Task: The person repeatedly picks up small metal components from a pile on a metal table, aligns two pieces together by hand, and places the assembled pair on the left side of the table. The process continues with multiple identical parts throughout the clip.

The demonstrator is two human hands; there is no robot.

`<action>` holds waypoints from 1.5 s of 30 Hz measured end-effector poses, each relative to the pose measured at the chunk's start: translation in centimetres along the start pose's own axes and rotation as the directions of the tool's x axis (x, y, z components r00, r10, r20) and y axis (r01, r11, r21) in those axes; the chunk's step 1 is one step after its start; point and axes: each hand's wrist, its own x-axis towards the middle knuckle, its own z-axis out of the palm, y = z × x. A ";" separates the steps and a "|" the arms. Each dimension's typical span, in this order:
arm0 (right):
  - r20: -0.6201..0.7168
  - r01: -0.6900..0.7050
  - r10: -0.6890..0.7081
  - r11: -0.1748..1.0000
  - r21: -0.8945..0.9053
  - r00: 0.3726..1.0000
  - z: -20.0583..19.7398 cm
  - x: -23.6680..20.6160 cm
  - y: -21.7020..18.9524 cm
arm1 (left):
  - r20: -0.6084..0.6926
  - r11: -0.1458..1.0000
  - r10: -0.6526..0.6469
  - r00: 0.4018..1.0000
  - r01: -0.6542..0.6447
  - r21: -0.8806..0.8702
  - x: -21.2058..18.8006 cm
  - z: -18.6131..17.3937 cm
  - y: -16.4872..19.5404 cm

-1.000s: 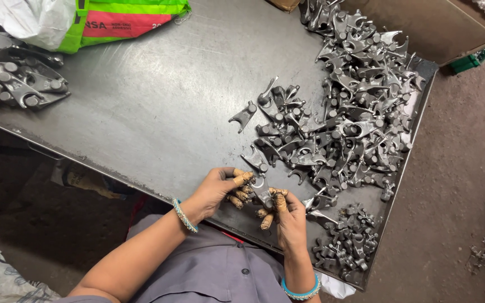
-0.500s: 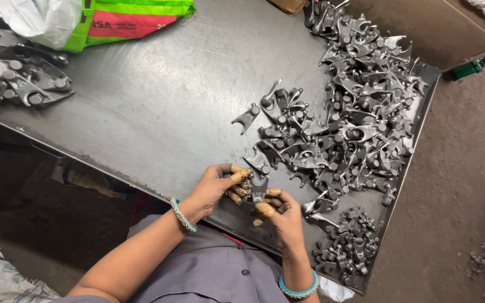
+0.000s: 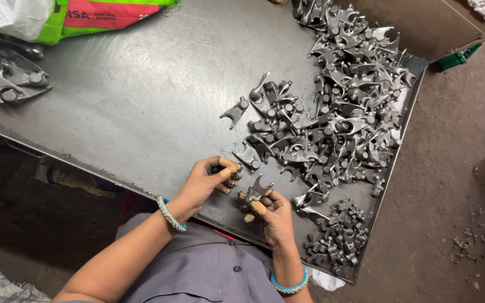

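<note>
Right hand (image 3: 273,210): closed around a forked metal casting (image 3: 257,189); likely heavy, rigid, best gripped at its stem.
Left hand (image 3: 209,179): curled, empty as far as visible.

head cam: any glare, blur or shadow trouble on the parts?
Head view: sharp, no motion blur; soft sheen on the dark steel table, no blown glare. The grey forked metal casting in the right hand reads clearly; left hand too. The floor under the table edge falls into deep shadow.

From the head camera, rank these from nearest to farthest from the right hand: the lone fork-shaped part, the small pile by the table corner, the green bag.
1. small pile, right of the right hand.
2. lone fork-shaped part, above it, mid-table.
3. green bag, far top left.
</note>
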 end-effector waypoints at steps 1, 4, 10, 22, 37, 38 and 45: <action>0.001 0.002 -0.002 1.000 0.002 1.000 0.0 0.0 0.0 | -0.001 1.000 0.000 1.000 0.000 0.003 -0.1 0.1 -0.1; 0.008 0.003 -0.003 1.000 0.013 1.000 0.1 0.1 -0.1 | 0.014 1.000 -0.002 1.000 0.002 -0.015 -0.2 0.3 -0.5; 0.012 -0.019 0.019 0.999 0.030 1.000 0.1 -0.1 -0.3 | 0.031 1.000 -0.001 1.000 0.001 -0.004 -0.4 0.7 -0.7; 0.092 0.025 0.020 0.887 -0.462 0.996 2.5 1.0 -2.7 | 0.108 0.981 0.113 0.988 -0.129 0.147 -0.9 0.9 0.2; 0.301 0.283 -0.475 -0.109 -0.953 0.827 7.0 6.7 -4.2 | -0.271 0.786 0.618 0.738 -0.579 0.218 19.4 -2.7 28.1; 0.292 0.268 -0.469 -0.120 -0.956 0.833 7.0 6.7 -4.1 | -0.253 0.709 0.701 0.667 -0.690 0.147 21.1 -2.3 31.1; 0.221 0.245 -0.509 -0.020 -0.969 0.832 7.5 6.3 -4.4 | -0.135 0.639 0.760 0.636 -0.769 -0.022 23.2 -0.9 34.5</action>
